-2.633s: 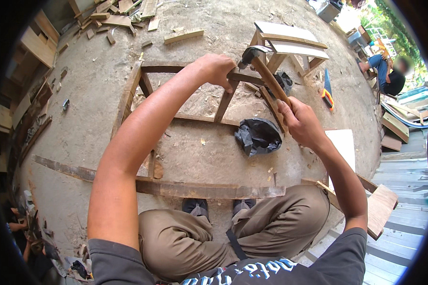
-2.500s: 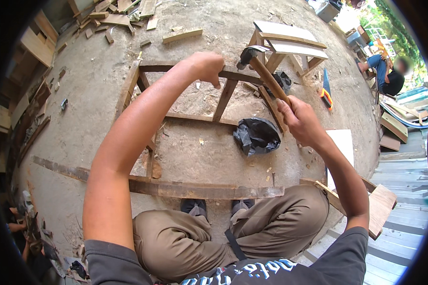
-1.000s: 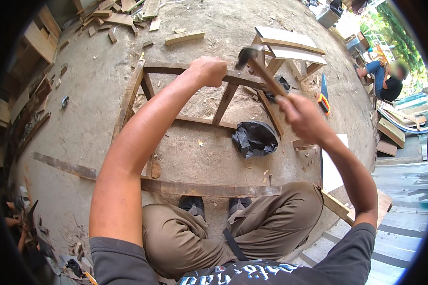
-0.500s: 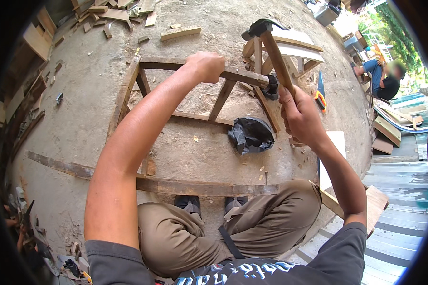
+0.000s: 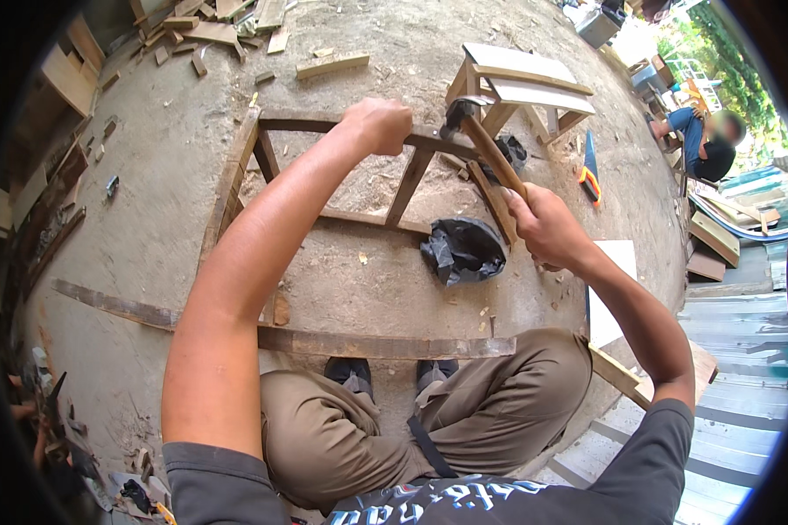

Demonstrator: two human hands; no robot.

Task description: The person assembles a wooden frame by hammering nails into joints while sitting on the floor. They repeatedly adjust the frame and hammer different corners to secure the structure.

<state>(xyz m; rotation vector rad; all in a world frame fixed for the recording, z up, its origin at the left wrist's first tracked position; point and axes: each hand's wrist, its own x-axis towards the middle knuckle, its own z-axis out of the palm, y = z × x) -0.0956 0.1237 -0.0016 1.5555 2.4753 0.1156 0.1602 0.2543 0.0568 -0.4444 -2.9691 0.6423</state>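
Note:
A wooden frame (image 5: 306,121) of narrow brown boards stands before me on the ground, with a crosspiece slanting down from its far rail. My left hand (image 5: 378,125) is closed round that far rail. In my right hand (image 5: 547,227), the fingers wrap the wooden handle of a claw hammer (image 5: 496,159). Its dark head is over the right end of the far rail; whether they touch, I cannot tell. The frame's near rail (image 5: 385,344) crosses in front of my feet, a nail sticking up near its right end. A black plastic bag (image 5: 464,251) lies between the rails.
Beyond the frame's right end stands a small stool-like wooden piece with a white top (image 5: 517,63). A handsaw (image 5: 590,171) with an orange handle lies to its right. Wood offcuts (image 5: 210,33) are scattered far left. A seated person (image 5: 709,153) is at the far right.
The hammer has swung down and to the left, from above the stool to the far rail's right end. My right hand has dropped with it. My left hand keeps its place on the rail.

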